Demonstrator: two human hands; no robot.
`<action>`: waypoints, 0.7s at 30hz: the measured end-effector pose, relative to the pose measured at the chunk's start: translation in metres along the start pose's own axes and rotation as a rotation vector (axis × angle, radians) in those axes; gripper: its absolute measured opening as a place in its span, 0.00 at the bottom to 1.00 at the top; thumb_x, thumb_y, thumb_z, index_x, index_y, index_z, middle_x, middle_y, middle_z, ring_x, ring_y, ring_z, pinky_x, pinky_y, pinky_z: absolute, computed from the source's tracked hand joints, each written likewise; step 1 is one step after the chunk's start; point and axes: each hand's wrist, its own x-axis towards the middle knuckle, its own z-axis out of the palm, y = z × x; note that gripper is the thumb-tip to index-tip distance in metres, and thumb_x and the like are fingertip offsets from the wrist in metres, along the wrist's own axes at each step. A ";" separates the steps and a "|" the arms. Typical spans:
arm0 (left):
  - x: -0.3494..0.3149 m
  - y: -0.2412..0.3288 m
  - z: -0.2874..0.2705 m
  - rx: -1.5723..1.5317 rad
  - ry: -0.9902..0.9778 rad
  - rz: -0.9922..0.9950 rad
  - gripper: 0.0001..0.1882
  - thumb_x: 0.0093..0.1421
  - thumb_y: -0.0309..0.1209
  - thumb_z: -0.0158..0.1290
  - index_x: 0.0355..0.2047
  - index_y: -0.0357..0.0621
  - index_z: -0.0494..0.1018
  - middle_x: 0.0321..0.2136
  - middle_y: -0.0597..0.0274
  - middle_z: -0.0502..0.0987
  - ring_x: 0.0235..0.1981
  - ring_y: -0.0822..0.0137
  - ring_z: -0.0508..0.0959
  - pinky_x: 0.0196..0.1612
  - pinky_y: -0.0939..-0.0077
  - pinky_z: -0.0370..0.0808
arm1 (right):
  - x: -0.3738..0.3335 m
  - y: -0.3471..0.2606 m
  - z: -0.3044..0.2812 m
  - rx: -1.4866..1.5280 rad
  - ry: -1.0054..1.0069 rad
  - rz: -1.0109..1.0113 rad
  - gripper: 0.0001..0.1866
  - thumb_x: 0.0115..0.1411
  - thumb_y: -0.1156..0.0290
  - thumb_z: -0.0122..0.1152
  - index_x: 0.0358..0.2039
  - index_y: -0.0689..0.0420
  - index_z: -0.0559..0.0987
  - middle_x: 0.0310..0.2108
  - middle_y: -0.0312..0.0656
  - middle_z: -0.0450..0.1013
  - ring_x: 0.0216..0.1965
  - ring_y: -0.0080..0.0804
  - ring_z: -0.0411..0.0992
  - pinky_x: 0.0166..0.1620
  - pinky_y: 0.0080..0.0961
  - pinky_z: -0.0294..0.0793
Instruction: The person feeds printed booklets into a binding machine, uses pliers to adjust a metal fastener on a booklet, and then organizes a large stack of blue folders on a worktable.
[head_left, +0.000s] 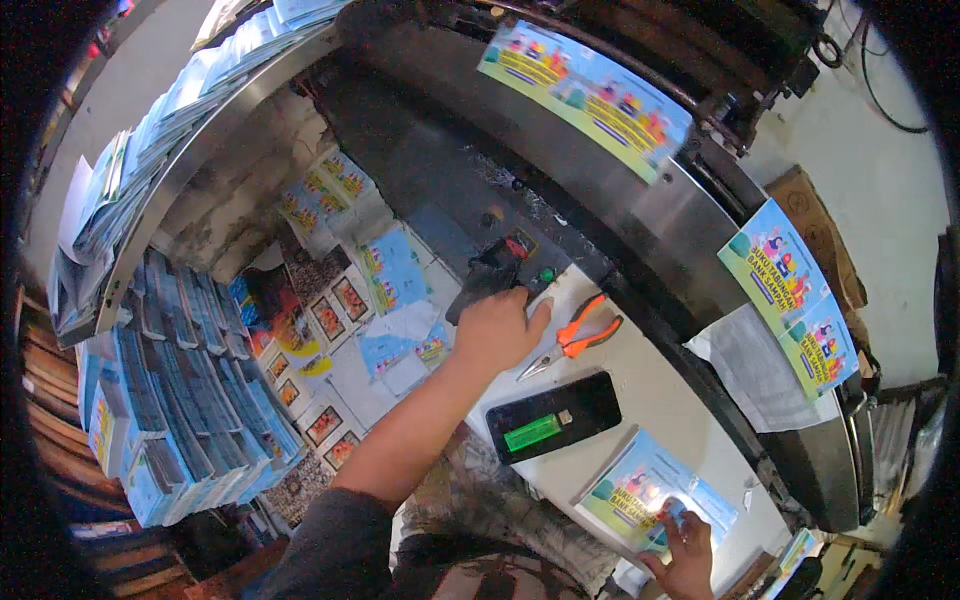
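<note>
Head view: booklet (652, 488) slants lengthwise down-right beneath parted right fingers (694, 536); left fingers (514, 303) curl, grip unclear.

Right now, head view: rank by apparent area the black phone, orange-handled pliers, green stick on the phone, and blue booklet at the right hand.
1. Blue booklet, partly covered by the right hand
2. Black phone
3. Orange-handled pliers
4. Green stick

Fisheye stretch makes true sizes unsure.
</note>
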 end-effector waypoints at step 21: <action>-0.002 0.001 -0.005 -0.002 -0.032 -0.022 0.23 0.60 0.49 0.47 0.27 0.38 0.75 0.24 0.43 0.78 0.28 0.44 0.79 0.33 0.51 0.76 | -0.036 0.199 -0.172 0.054 0.819 0.479 0.20 0.56 0.68 0.59 0.49 0.58 0.73 0.48 0.49 0.70 0.47 0.44 0.69 0.51 0.38 0.70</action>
